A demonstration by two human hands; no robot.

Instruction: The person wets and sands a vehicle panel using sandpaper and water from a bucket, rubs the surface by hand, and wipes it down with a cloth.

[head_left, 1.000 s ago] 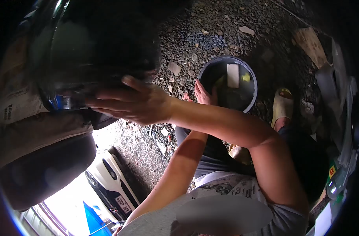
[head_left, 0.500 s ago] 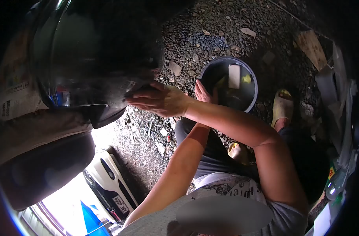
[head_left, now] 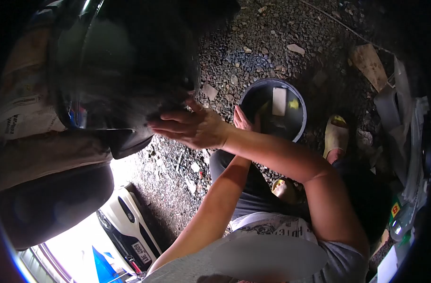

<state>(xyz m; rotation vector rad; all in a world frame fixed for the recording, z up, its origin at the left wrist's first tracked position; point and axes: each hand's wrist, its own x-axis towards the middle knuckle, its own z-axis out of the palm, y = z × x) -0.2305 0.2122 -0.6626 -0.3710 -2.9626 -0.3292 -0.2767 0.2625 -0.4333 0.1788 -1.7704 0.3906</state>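
Note:
My right hand (head_left: 189, 127) lies against the lower edge of a glossy dark curved panel (head_left: 125, 61), which looks like part of a vehicle body. Its fingers are stretched out along the surface; anything under them is hidden. Crossing beneath the right forearm, my left arm reaches to a round dark basin (head_left: 303, 109) on the ground. My left hand (head_left: 243, 120) rests at the basin's near-left rim with its fingers extended. Inside the basin are a pale rectangular block (head_left: 279, 101) and a small yellow piece (head_left: 294, 104).
Newspaper (head_left: 29, 113) covers the surface left of the panel, above a dark rounded shape, possibly a tyre (head_left: 55, 207). A white car (head_left: 130, 221) stands at lower left. Gravel (head_left: 267, 28) covers the ground. Bottles and plastic (head_left: 401, 221) crowd the right side, near a wooden piece (head_left: 370, 66).
The view has shifted slightly, so the basin and both hands appear a little lower. My right hand stays against the panel and my left hand stays at the basin.

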